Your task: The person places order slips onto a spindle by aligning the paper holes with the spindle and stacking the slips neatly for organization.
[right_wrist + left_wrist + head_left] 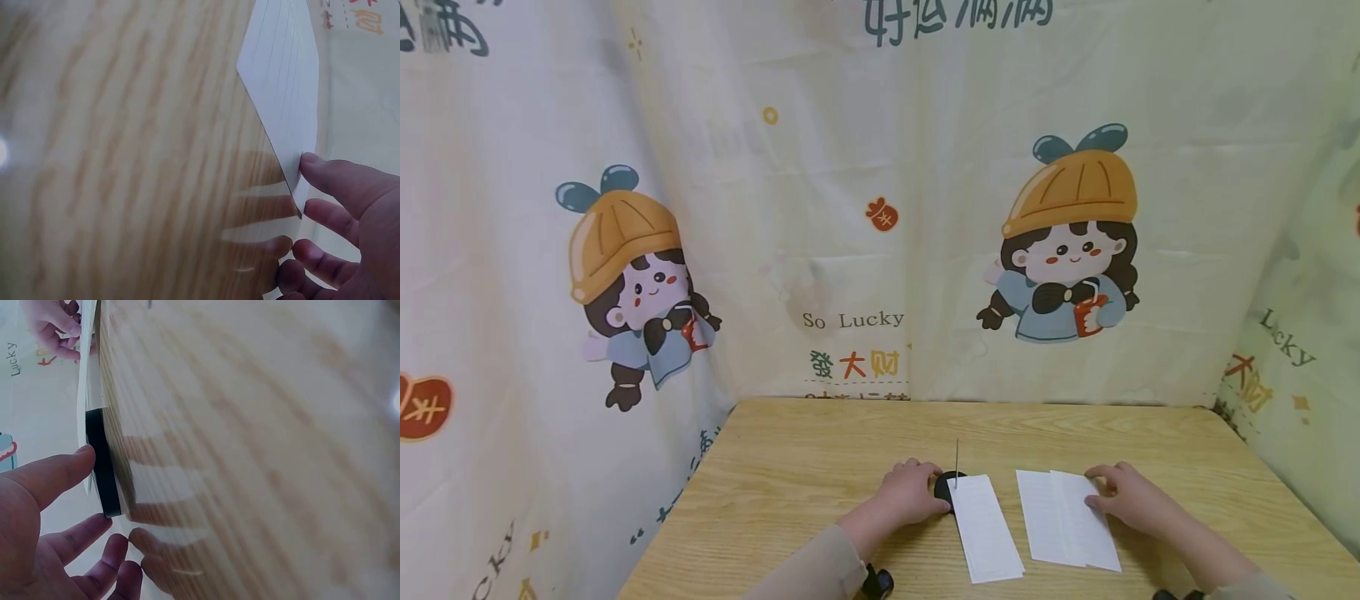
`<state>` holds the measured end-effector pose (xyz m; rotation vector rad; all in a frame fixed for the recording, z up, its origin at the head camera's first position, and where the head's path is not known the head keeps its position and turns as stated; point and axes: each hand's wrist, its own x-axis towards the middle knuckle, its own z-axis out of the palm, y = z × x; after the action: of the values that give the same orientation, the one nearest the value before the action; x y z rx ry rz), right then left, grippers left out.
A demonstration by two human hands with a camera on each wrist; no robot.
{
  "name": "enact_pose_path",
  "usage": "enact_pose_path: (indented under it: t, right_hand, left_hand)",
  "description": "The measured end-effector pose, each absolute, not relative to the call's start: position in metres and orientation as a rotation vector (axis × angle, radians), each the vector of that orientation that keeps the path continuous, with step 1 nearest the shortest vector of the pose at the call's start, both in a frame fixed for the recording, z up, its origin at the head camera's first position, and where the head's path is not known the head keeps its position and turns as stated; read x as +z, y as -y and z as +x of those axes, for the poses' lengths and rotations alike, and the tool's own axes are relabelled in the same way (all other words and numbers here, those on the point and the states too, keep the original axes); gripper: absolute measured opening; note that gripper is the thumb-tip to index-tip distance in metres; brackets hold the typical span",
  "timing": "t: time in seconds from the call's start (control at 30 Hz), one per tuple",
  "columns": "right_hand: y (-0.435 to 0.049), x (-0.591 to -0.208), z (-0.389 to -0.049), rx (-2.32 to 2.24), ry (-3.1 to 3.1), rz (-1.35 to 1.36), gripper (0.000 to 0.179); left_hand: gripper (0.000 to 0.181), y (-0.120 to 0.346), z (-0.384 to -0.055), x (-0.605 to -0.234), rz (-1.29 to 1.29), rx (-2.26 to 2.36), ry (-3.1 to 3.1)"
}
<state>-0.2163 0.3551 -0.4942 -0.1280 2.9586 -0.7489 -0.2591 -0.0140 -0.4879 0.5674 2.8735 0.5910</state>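
Steadying the round black base seems to be the left hand's job: its thumb and fingers grip the rim from opposite sides. That low hold looks sound, since it keeps the fingers off the thin upright rod. The right hand touches the right-hand papers at their far right corner, thumb and forefinger together there; I cannot tell whether they pinch a sheet or only rest on it. Working from a corner should suit overlapping sheets, best done by parting one edge lightly, without creasing it.

Both paper groups lie about midway between the surface's left and right edges, well apart from its far edge. The left-hand slips are narrow, flat oblongs, their far left corner apparently threaded on the rod. The papers are white, thin and faintly ruled; the base is a dark, smooth-looking disc; the surface is pale, glossy wood grain, reflecting the fingers.
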Motion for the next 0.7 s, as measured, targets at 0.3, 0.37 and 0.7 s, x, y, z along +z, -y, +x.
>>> enact_pose_path:
  t: [0.3, 0.37, 0.7]
  right_hand:
    - [-0.352, -0.493, -0.223, -0.783, -2.897, -0.077, 0.031]
    - [-0.35, -0.493, -0.224, -0.805, -2.876, -0.058, 0.029]
    - [-0.345, -0.487, -0.221, -0.913, -2.821, 0.048, 0.033]
  left_hand:
    - [0.052, 0.014, -0.259, -0.488, 0.573, 0.581, -2.877]
    - [0.052, 0.014, -0.259, -0.487, 0.573, 0.579, -2.874]
    - [0.052, 0.014, -0.258, -0.484, 0.568, 0.57, -2.869]
